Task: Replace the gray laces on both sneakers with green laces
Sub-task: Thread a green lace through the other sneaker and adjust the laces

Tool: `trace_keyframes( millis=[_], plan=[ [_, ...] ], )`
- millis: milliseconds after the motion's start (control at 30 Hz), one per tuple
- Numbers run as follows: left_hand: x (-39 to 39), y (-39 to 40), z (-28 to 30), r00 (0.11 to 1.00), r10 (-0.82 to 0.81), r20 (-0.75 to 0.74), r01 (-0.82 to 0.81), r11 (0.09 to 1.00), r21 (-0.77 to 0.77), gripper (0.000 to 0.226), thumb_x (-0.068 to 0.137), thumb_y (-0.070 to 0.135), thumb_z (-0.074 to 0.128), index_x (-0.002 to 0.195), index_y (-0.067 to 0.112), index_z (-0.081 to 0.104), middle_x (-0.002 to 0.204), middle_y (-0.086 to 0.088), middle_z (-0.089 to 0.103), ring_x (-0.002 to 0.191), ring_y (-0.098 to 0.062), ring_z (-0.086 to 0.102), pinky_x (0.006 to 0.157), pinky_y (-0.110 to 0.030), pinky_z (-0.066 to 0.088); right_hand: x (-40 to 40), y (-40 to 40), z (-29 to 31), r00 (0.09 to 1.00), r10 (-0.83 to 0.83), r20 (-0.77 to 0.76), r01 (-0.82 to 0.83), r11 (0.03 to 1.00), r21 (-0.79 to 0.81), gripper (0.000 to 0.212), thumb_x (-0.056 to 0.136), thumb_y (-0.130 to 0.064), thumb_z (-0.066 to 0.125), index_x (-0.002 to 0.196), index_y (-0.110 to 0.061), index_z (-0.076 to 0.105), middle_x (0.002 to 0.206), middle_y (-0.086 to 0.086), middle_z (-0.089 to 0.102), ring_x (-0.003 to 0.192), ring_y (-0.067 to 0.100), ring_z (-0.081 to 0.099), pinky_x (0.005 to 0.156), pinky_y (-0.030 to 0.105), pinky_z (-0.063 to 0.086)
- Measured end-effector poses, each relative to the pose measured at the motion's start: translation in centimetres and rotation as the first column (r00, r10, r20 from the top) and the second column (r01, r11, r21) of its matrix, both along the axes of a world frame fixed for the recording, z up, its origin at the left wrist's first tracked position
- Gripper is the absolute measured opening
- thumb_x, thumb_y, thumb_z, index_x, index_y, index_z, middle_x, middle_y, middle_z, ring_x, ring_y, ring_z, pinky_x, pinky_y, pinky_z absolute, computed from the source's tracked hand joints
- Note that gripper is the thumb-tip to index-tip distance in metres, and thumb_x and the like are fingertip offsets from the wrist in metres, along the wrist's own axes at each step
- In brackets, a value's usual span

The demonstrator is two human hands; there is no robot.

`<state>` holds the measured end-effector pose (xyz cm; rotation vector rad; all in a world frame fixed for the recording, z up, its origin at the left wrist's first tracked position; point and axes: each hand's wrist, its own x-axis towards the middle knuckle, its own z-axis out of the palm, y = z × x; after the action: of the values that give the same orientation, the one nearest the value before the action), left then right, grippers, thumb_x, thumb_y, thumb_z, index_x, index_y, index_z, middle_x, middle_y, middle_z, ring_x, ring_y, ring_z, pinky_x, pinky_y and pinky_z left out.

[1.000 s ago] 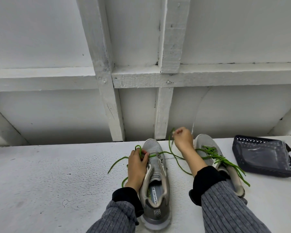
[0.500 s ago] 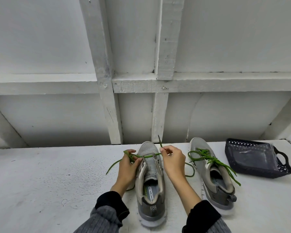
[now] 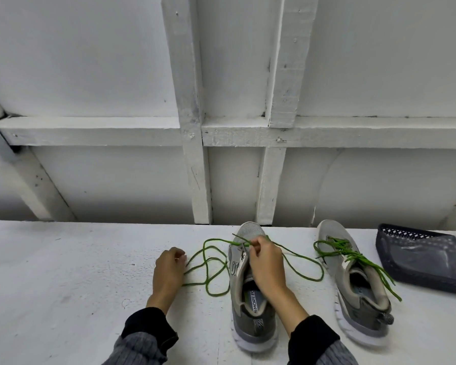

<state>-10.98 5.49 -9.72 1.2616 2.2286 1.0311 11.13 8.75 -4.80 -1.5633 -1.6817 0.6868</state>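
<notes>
White table (image 3: 63,285) carries everything, white framed wall (image 3: 195,127) behind it. Dark mesh basket (image 3: 421,262) sits far out past the right hand's fingers, at the table's right edge. Right sneaker (image 3: 353,283) is between basket and right hand, already laced green, loose ends trailing off toward its heel. Left sneaker (image 3: 250,293) sits directly under the right hand (image 3: 265,262), heel toward the camera. Green lace (image 3: 211,262) runs across the shoe near the toe and loops loosely on the table both sides of it. Diff vs 0.5 s ago: left hand (image 3: 169,270) has moved off the shoe, out to the left, and now rests on the table, fingers curled with a lace strand at the fingertips; can't tell whether it actually pinches it. The lace that was taut between both hands is now slack, big loops lying between left fingertips and the shoe. Right hand stays over the tongue, thumb and forefinger pinching the lace, short tip sticking out left of the fingers. Another loop lies right of the shoe.
</notes>
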Motion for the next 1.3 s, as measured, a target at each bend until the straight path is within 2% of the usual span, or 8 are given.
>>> trace_keyframes(
  millis=[133,333,500,667,767,900,1133,1300],
  plan=[
    [0.5,0.3,-0.7,0.998,-0.023,-0.055,0.017,0.993,-0.114,0.018,0.088,0.027,0.066,0.1,0.013,0.066,0.104,-0.002,0.057,0.095,-0.019,0.054,0.075,-0.031,0.043,0.0,-0.1,-0.2,1.0,-0.025,-0.018,0.025,1.0,-0.008,0.008,0.092,-0.014,0.059,0.096,-0.017,0.065,0.088,0.002,0.065,0.081,0.015,0.061,0.068,0.022,0.046],
    [1.4,0.3,-0.7,0.977,-0.09,-0.195,0.076,0.994,-0.076,0.01,0.098,0.016,0.047,0.095,0.013,0.056,0.096,-0.003,0.057,0.084,-0.018,0.052,0.07,-0.034,0.045,0.4,-0.2,-0.3,0.995,-0.044,-0.084,0.043,0.999,-0.009,0.01,0.093,-0.014,0.059,0.094,-0.015,0.069,0.086,0.001,0.067,0.079,0.015,0.061,0.067,0.018,0.042],
    [2.4,0.9,3.1,0.979,-0.027,0.203,-0.017,0.977,0.211,0.009,0.094,0.012,0.057,0.097,0.018,0.063,0.081,0.002,0.068,0.078,-0.011,0.064,0.067,-0.021,0.047,0.7,-0.2,0.2,0.977,-0.082,-0.197,0.077,0.996,-0.033,0.019,0.095,-0.009,0.055,0.106,-0.006,0.07,0.093,0.002,0.068,0.085,0.011,0.058,0.07,0.006,0.037],
    [4.2,3.0,7.5,0.81,-0.332,0.482,0.194,0.929,0.314,0.02,0.086,0.004,0.069,0.105,0.013,0.071,0.094,0.001,0.074,0.086,-0.003,0.068,0.076,-0.014,0.051,1.5,0.2,0.9,0.894,-0.169,-0.416,0.138,0.985,-0.104,0.008,0.089,-0.01,0.065,0.087,-0.017,0.065,0.081,0.002,0.07,0.079,0.017,0.067,0.081,0.039,0.056],
    [6.1,3.7,8.8,0.756,-0.422,0.501,0.267,0.897,0.353,0.016,0.086,0.004,0.068,0.098,0.013,0.073,0.088,-0.002,0.075,0.081,-0.005,0.069,0.073,-0.015,0.052,2.0,0.3,1.4,0.859,-0.177,-0.481,0.154,0.984,-0.088,0.016,0.086,-0.011,0.068,0.077,-0.024,0.066,0.074,-0.003,0.069,0.072,0.017,0.065,0.076,0.041,0.057],
    [8.3,4.5,8.8,0.789,-0.433,0.437,0.287,0.888,0.36,0.008,0.089,0.01,0.067,0.09,0.013,0.074,0.083,0.003,0.073,0.078,0.0,0.066,0.075,-0.013,0.051,2.6,0.3,2.0,0.811,-0.196,-0.551,0.184,0.98,-0.077,0.023,0.087,-0.008,0.067,0.077,-0.028,0.071,0.071,-0.006,0.07,0.063,0.007,0.061,0.069,0.034,0.055],
    [11.2,4.8,8.7,0.707,-0.388,0.591,0.224,0.916,0.334,0.017,0.079,0.009,0.077,0.095,0.011,0.069,0.08,-0.004,0.072,0.074,-0.009,0.071,0.069,-0.018,0.053,2.9,-0.1,2.7,0.727,-0.22,-0.651,0.198,0.974,-0.108,0.012,0.084,-0.007,0.07,0.082,-0.015,0.061,0.076,0.003,0.069,0.058,0.003,0.061,0.06,0.018,0.05],
    [12.0,4.8,8.7,0.655,-0.404,0.639,0.244,0.913,0.327,0.016,0.077,0.004,0.077,0.092,0.006,0.071,0.078,-0.008,0.072,0.068,-0.008,0.07,0.062,-0.015,0.052,3.1,-0.3,2.6,0.732,-0.239,-0.638,0.215,0.97,-0.115,0.021,0.081,-0.01,0.075,0.077,-0.013,0.055,0.071,0.006,0.069,0.052,0.004,0.059,0.059,0.021,0.048]
  ],
)
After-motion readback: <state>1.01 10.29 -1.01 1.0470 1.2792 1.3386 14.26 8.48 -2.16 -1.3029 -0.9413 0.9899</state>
